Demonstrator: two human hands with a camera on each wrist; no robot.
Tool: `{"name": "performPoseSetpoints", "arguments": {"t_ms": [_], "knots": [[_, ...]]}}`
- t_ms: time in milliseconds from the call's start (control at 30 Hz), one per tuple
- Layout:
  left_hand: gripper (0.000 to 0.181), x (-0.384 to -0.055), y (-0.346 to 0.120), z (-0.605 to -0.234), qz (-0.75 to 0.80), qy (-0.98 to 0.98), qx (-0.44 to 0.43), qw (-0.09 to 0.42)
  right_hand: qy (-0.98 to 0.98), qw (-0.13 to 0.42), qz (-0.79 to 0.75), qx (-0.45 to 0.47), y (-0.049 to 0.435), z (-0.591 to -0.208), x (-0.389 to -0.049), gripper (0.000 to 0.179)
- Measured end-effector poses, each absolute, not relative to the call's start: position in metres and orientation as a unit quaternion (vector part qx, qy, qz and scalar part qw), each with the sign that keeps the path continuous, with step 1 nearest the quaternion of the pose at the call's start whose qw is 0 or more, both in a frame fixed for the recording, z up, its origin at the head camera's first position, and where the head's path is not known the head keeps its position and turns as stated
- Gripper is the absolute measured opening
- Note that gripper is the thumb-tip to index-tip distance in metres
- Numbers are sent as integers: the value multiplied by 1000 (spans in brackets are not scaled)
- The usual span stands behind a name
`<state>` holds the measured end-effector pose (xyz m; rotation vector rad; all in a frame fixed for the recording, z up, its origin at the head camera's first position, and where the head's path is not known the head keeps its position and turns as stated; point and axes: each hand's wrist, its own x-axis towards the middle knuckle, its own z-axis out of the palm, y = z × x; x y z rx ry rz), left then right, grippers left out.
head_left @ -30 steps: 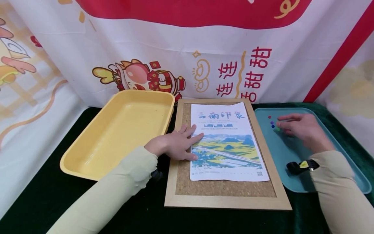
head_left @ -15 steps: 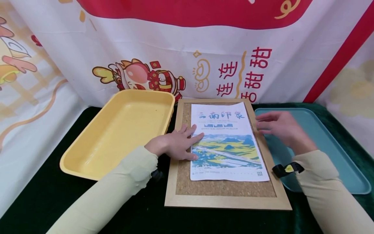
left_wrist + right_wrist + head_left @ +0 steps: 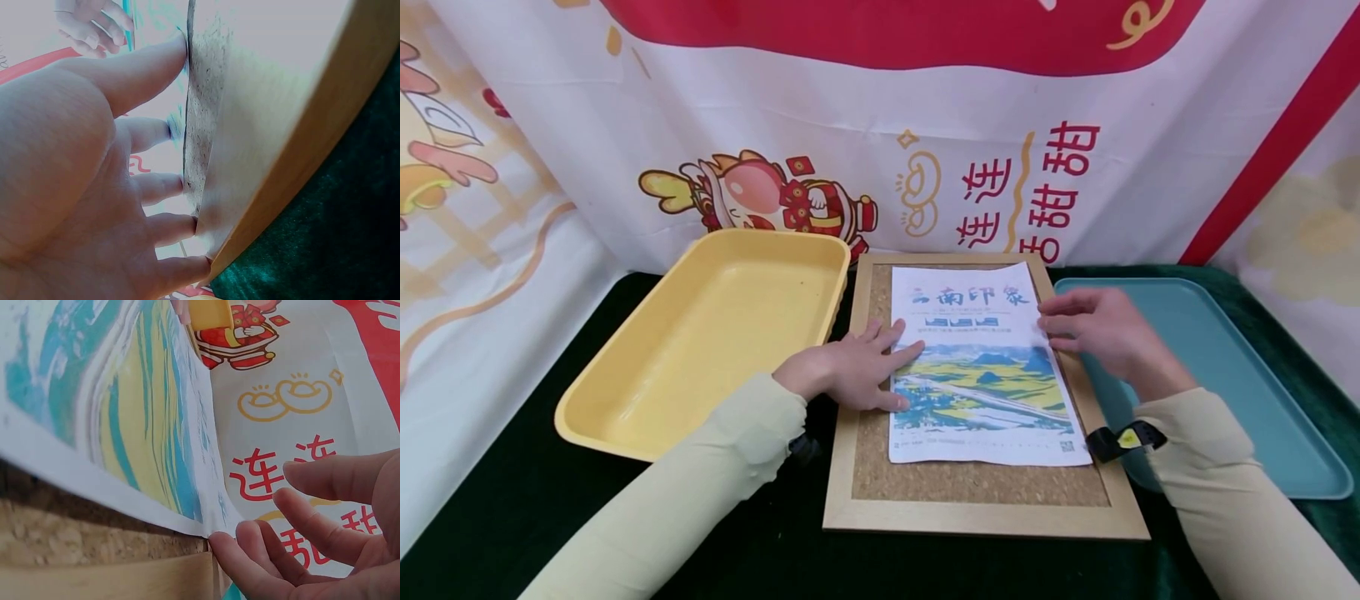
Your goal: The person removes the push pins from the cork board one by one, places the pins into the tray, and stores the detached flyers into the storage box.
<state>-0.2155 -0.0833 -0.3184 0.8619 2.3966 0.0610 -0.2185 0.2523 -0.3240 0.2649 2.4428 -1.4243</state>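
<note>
A printed paper poster (image 3: 985,379) with a landscape picture lies on a cork board (image 3: 985,483) with a wooden frame. My left hand (image 3: 865,367), fingers spread, rests on the poster's left edge; the left wrist view shows its straight fingers (image 3: 156,187) reaching over the board. At the poster's upper right edge is my right hand (image 3: 1105,333), its fingers loosely bent. In the right wrist view a fingertip (image 3: 222,544) touches or nearly touches the poster's edge, and the thumb and other fingers stand apart, with nothing visible between them.
A yellow tray (image 3: 700,358) stands left of the board. On the right lies a blue tray (image 3: 1240,400), partly behind the right hand and forearm. Dark green cloth (image 3: 760,542) covers the table, and a printed white curtain (image 3: 820,108) hangs behind.
My right hand has moved left from above the small coloured pieces on the blue tray to the poster's right edge. Those pieces are now out of sight. My left hand stays in place.
</note>
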Motion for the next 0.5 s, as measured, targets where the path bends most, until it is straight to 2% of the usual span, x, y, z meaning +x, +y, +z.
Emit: {"name": "performPoseSetpoints", "arguments": {"t_ms": [233,500], "knots": [[85,-216,-84,-319,22,899,323,294,845,149,-501,111,252,-325,-220,53],[85,-217,-84,-319,22,898,326,295,844,143,-504,114,255,-329,-221,64]]}}
